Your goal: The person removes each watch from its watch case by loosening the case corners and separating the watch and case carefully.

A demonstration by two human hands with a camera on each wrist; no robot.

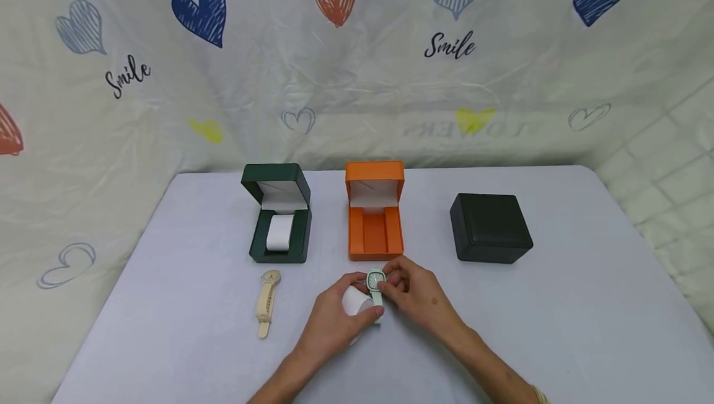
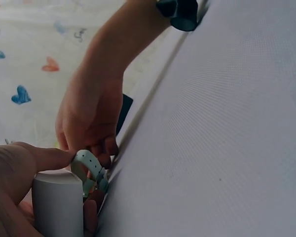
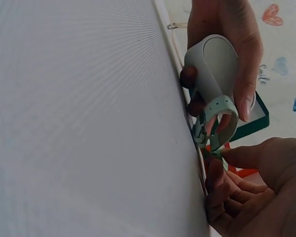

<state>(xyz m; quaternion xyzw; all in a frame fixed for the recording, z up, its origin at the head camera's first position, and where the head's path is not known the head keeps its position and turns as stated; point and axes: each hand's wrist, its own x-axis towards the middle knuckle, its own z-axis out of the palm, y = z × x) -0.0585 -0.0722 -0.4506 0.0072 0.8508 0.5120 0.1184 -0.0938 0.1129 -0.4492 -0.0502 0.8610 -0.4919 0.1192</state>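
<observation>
My left hand point(image 1: 334, 314) grips a white watch cushion point(image 1: 354, 300), with the thumb along one side and fingers along the other. Just to its right, my right hand point(image 1: 421, 298) pinches a mint-green watch point(image 1: 376, 280) by its square case. The watch strap point(image 3: 226, 109) forms a loop at the end of the cushion in the right wrist view; whether the cushion's tip enters it, I cannot tell. In the left wrist view, strap holes show on the watch point(image 2: 91, 162) near the left thumb. An orange watch box point(image 1: 375, 254) stands open behind both hands.
A green watch box point(image 1: 280, 256) with its lid up holds another white cushion point(image 1: 279, 232). In front of it lies a cream watch point(image 1: 266, 305). A black box point(image 1: 491, 227) sits closed at the right on the white table point(image 1: 586, 317). A heart-printed curtain point(image 1: 362, 69) hangs behind.
</observation>
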